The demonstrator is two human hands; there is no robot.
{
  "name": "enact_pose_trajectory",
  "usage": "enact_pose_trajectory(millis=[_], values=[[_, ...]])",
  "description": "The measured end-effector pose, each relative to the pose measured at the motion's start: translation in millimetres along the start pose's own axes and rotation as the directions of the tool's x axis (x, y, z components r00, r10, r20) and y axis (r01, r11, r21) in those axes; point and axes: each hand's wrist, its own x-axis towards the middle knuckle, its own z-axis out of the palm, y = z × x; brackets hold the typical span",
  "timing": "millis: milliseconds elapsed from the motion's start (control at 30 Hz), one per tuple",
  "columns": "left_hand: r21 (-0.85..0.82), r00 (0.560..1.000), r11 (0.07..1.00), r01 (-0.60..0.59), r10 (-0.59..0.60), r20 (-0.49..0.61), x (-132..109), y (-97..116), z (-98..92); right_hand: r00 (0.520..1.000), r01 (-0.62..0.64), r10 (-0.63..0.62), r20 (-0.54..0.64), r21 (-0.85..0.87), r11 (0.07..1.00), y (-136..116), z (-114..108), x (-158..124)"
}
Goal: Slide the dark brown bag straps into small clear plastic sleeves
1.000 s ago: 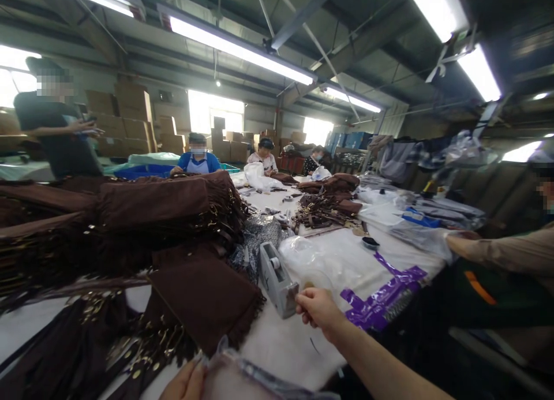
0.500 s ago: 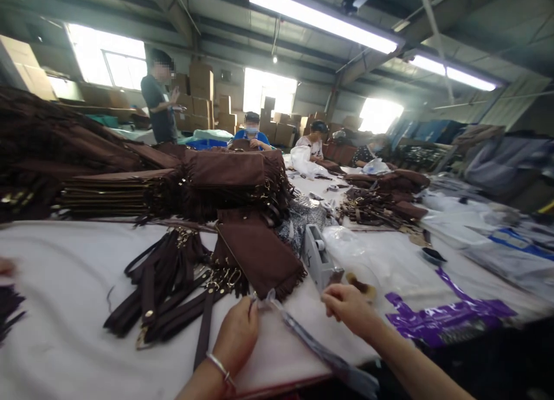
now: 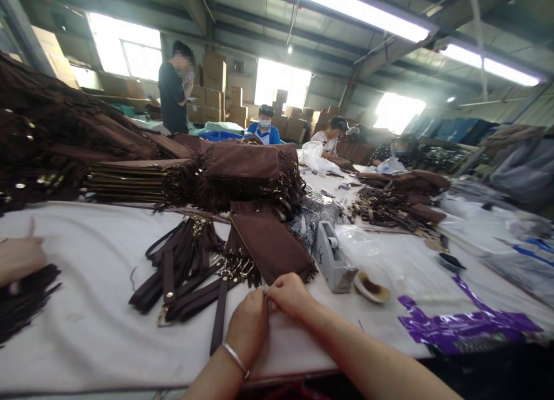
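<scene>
My left hand [image 3: 249, 322], with a bangle on its wrist, is closed at the table's near side. Against it, my right hand [image 3: 291, 295] is closed in a pinch. Whatever sits between the fingertips is hidden or too small to name. Just beyond them lies a brown fringed bag [image 3: 270, 247]. To the left is a pile of dark brown straps [image 3: 186, 296] with gold clasps; one strap [image 3: 220, 316] runs down beside my left hand. A grey tape dispenser [image 3: 332, 261] stands beyond my right hand, with a brown-stained white round piece [image 3: 371, 287] beside it.
Stacked brown fringed bags [image 3: 242, 163] stand at the back. A purple plastic wrapper [image 3: 467, 325] lies at right, near clear plastic sheeting [image 3: 415, 261]. A co-worker's hand [image 3: 21, 258] touches dark fringe at far left. Other people work farther back.
My right hand has moved left from near the tape dispenser to meet my left hand. The clear plastic strip that hung by my left hand no longer shows. A co-worker's hand reaches farther in at left.
</scene>
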Motion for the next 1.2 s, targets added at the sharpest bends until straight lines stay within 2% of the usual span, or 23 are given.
enact_pose_trajectory(millis=[167, 267, 400, 533, 600, 667, 800, 867, 933, 1033, 1200], values=[[0.07, 1.0, 0.998, -0.005, 0.007, -0.019, -0.5, -7.1, 8.5, 0.997, -0.073, 0.072, -0.027, -0.044, 0.996, 3.0, 3.0, 5.0], [0.112, 0.996, 0.992, -0.065, 0.072, -0.055, -3.0, -9.8, 11.5, 0.994, -0.111, 0.109, -0.029, -0.056, 0.992, 2.3, 3.6, 6.6], [0.194, 0.995, 0.977, -0.094, 0.096, -0.006, -6.3, -5.1, 5.9, 0.998, -0.062, 0.062, -0.01, -0.032, 0.998, 0.8, 0.6, 0.7], [0.273, 0.998, 0.96, -0.062, 0.058, 0.023, -5.1, 0.2, -2.2, 0.998, -0.036, 0.03, 0.056, 0.113, 0.993, 5.5, -1.0, -10.9], [0.229, 0.998, 0.972, -0.061, 0.053, 0.042, -2.9, 1.1, -4.5, 0.997, -0.063, 0.052, 0.061, 0.19, 0.98, 10.0, 0.8, -15.1], [0.111, 0.998, 0.993, -0.04, 0.034, 0.053, 0.2, 2.4, -6.6, 0.998, -0.062, 0.056, 0.031, 0.231, 0.971, 14.1, 3.7, -17.4], [-0.081, 0.994, 0.991, 0.102, -0.098, 0.048, 8.0, 7.4, -12.1, 0.998, -0.047, 0.053, -0.014, 0.29, 0.956, 18.1, 9.5, -18.5], [-0.196, 0.98, 0.962, 0.191, -0.177, 0.085, 10.4, 9.7, -13.7, 0.997, -0.068, 0.077, -0.015, 0.331, 0.941, 18.6, 11.8, -18.7], [-0.415, 0.94, 0.844, 0.34, -0.288, 0.184, 10.2, 10.9, -13.4, 0.995, -0.078, 0.092, -0.025, 0.338, 0.938, 18.7, 13.4, -19.3], [-0.625, 0.85, 0.577, 0.525, -0.386, 0.358, 5.7, 11.9, -11.8, 0.996, -0.046, 0.066, -0.063, 0.279, 0.959, 18.3, 13.7, -21.0], [-0.734, 0.761, 0.229, 0.639, -0.325, 0.562, 1.1, 13.2, -14.4, 0.995, 0.008, 0.011, -0.096, 0.191, 0.982, 16.5, 13.5, -20.1]])
